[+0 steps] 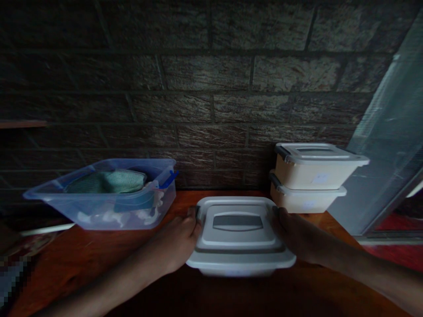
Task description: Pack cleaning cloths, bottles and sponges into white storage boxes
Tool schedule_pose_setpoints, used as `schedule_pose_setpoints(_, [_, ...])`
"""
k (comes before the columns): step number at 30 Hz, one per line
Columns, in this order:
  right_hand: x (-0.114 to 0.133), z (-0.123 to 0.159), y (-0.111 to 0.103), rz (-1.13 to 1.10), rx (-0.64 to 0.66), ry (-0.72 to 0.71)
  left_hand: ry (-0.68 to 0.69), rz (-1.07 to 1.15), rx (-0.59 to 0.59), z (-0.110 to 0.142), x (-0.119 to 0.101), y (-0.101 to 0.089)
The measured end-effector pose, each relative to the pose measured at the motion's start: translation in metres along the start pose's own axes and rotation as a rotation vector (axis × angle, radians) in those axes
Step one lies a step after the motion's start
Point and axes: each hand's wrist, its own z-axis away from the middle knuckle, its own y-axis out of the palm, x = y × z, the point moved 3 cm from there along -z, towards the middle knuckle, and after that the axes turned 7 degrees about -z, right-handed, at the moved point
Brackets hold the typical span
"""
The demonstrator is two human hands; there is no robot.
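A lidded plastic storage box (236, 235), white with a grey panel in its lid, is in front of me at the middle of the view. My left hand (185, 237) is closed on its left side, near the latch. On the opposite side, my right hand (292, 233) grips the box by its other latch; the fingertips of that hand are partly hidden. The lid lies flat on the box. Whether the box's base touches the table cannot be told.
A clear blue-tinted bin (99, 211) holding greenish cloth and white items stands on the wooden table (109, 259) at left. Two similar lidded boxes (310, 171) are stacked at the back right. A dark brick wall (205, 88) rises behind, and a grey panel (373, 145) borders the right.
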Motion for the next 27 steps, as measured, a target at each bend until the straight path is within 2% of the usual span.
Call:
schedule_pose_setpoints(3, [0.001, 0.000, -0.001, 0.010, -0.017, 0.027, -0.037, -0.046, 0.018, 0.001, -0.001, 0.000])
schedule_pose_setpoints(7, [-0.002, 0.002, -0.002, -0.056, -0.062, 0.061, -0.173, 0.261, 0.072, 0.006, 0.010, 0.010])
schedule_pose_setpoints(10, [-0.012, 0.006, 0.002, -0.300, -0.056, 0.082, -0.212, 0.543, 0.069, 0.007, 0.020, 0.020])
schedule_pose_setpoints(14, [-0.037, 0.007, 0.017, -0.762, -0.028, 0.280, -0.316, 0.742, 0.075, 0.004, 0.025, 0.025])
schedule_pose_setpoints(16, [-0.041, 0.005, 0.022, -0.910, -0.044, 0.316, -0.303, 0.742, 0.074, 0.000, 0.022, 0.023])
schedule_pose_setpoints(18, [-0.039, 0.002, 0.025, -0.964, -0.063, 0.310, -0.280, 0.705, 0.043, -0.004, 0.019, 0.022])
schedule_pose_setpoints(22, [-0.026, -0.001, 0.025, -0.934, -0.098, 0.319, -0.259, 0.642, -0.019, -0.010, 0.020, 0.026])
schedule_pose_setpoints(27, [-0.023, -0.004, 0.024, -0.836, -0.130, 0.389, -0.274, 0.619, -0.022, -0.013, 0.024, 0.031])
